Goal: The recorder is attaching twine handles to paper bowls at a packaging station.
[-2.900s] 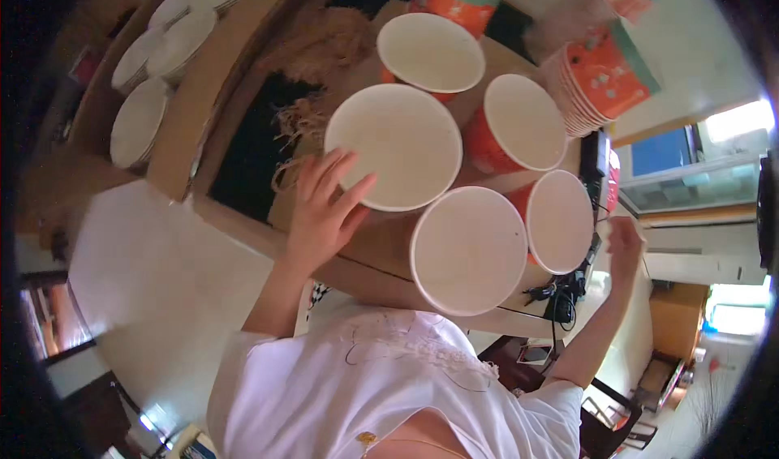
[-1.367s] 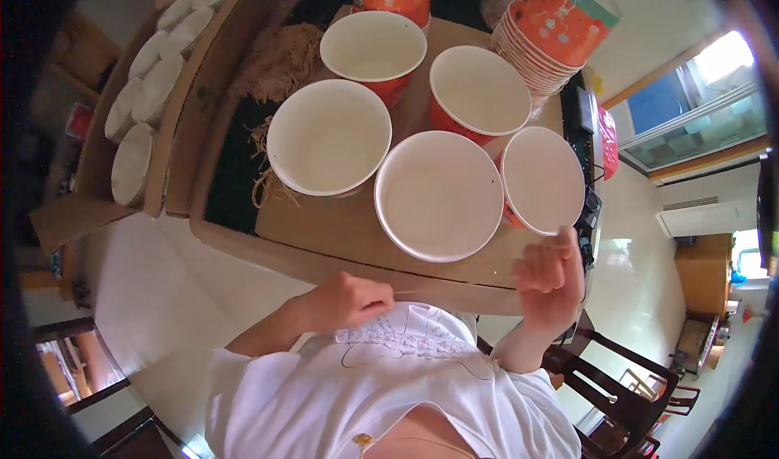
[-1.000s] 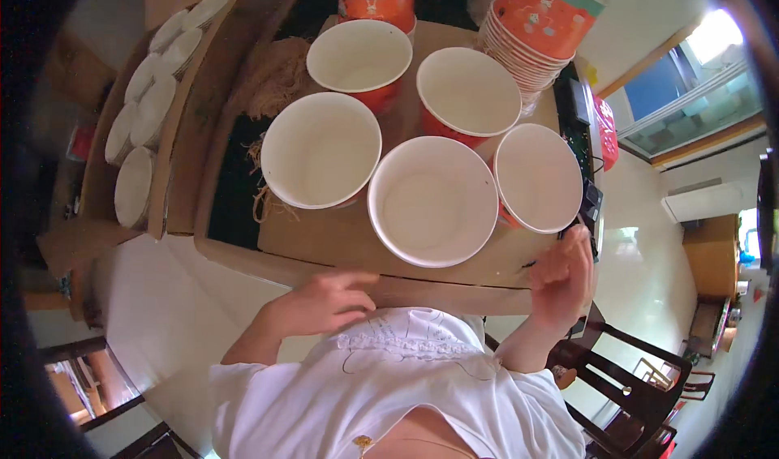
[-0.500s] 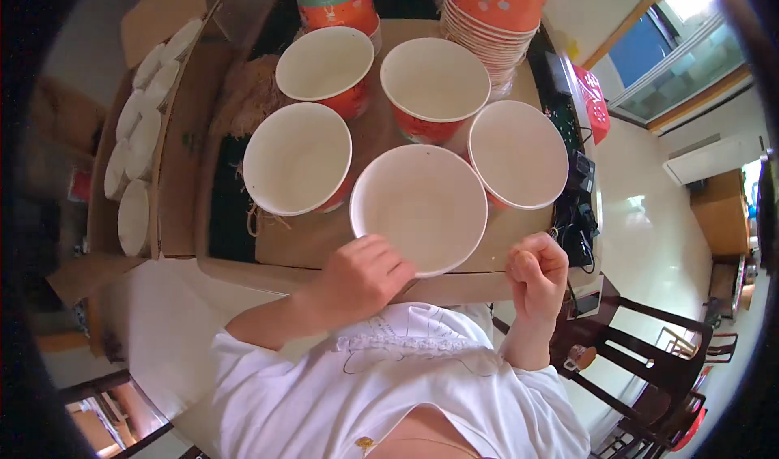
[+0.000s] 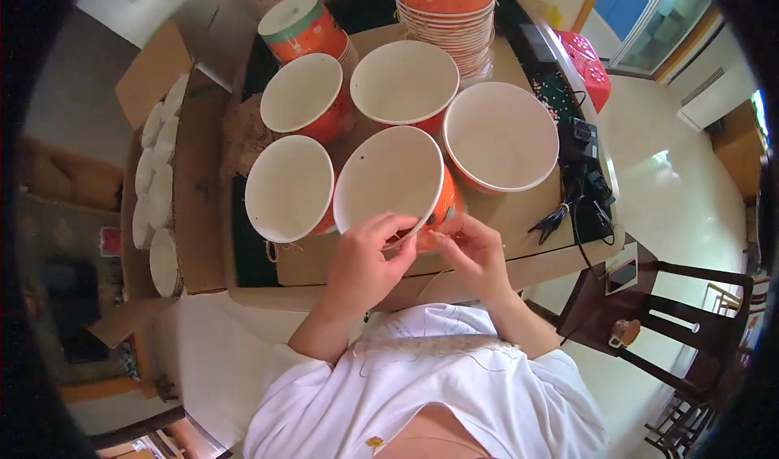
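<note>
In the head view, the front bucket, white inside and orange outside, stands near the middle of the frame, at the near edge of the bench. The left hand has its rim pinched between thumb and bent fingers. The right hand is at its orange side, thumb and forefinger drawn close together; whether they grip anything I cannot tell. Four other buckets stand around its left, far and right sides. A nested stack rises at upper centre; black cables lie at right.
</note>
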The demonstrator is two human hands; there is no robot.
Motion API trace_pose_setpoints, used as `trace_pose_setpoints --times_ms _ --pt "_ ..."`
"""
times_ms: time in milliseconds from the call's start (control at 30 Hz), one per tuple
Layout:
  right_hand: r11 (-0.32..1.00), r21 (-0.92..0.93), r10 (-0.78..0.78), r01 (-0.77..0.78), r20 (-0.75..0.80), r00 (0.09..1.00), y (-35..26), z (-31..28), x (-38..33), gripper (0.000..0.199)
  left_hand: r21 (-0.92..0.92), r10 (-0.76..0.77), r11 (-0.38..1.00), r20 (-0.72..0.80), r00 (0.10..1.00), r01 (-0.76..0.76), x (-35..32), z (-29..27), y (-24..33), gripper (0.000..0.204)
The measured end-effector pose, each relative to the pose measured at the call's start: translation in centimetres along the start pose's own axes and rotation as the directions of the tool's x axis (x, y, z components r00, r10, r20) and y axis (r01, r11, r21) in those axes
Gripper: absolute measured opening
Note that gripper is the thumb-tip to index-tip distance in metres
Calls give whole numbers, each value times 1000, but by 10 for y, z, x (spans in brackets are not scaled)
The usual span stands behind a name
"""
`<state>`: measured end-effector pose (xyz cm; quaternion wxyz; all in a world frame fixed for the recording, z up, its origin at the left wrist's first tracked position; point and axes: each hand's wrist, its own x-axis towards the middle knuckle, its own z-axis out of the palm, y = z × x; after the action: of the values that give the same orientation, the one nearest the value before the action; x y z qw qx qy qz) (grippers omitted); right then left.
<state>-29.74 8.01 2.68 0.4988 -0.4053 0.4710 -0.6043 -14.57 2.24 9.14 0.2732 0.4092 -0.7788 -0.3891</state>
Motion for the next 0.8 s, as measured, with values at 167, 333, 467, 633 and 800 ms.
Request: trace_pose_setpoints --times_ms 167,333,467,633,800 --pt "999 18 -41 41 24 999 -2 1 0 8 -82 -43 995 58 997 48 0 2 3 18" --pt "997 -62 -46 49 43 998 -2 -5 0 5 -112 -43 992 130 991 58 6 0 3 19" --pt "994 -96 -44 48 39 998 -2 -10 -2 5 -177 -6 983 176 984 38 7 2 0 19" --pt "991 -131 17 -3 103 995 -9 -14 -3 7 -184 -14 981 231 973 58 9 4 -5 19" --pt "990 -109 102 -89 115 988 -6 -22 -2 8 -90 62 995 301 952 -37 17 7 -19 19"
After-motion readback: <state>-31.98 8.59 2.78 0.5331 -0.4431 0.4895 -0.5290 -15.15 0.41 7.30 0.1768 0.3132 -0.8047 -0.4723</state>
